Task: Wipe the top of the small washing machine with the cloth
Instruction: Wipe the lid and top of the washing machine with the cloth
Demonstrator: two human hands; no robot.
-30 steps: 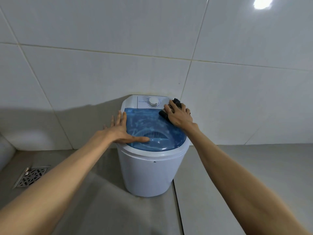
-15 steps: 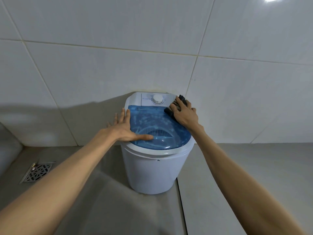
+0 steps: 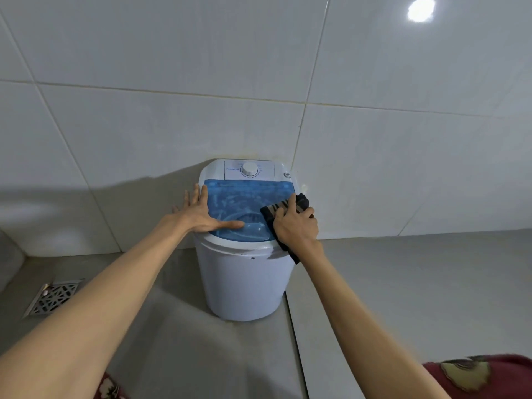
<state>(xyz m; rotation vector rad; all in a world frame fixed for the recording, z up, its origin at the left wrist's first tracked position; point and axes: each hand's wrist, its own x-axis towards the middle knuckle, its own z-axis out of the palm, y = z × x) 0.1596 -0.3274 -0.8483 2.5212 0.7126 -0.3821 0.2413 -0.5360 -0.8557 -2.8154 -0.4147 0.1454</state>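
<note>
A small white washing machine stands on the floor against the tiled wall. Its top has a see-through blue lid and a white control panel with a round dial at the back. My left hand lies flat with fingers spread on the lid's left edge, the thumb pointing across the lid. My right hand presses a dark striped cloth onto the lid's right front rim. Part of the cloth hangs down the machine's right side.
A metal floor drain grate sits in the grey floor at the left. The white tiled wall rises directly behind the machine. A floor tile seam runs toward me from the machine's right. Red patterned clothing shows at the bottom right.
My right hand has slid the cloth from the back right corner by the dial forward along the right rim. My left hand has stayed flat on the lid.
</note>
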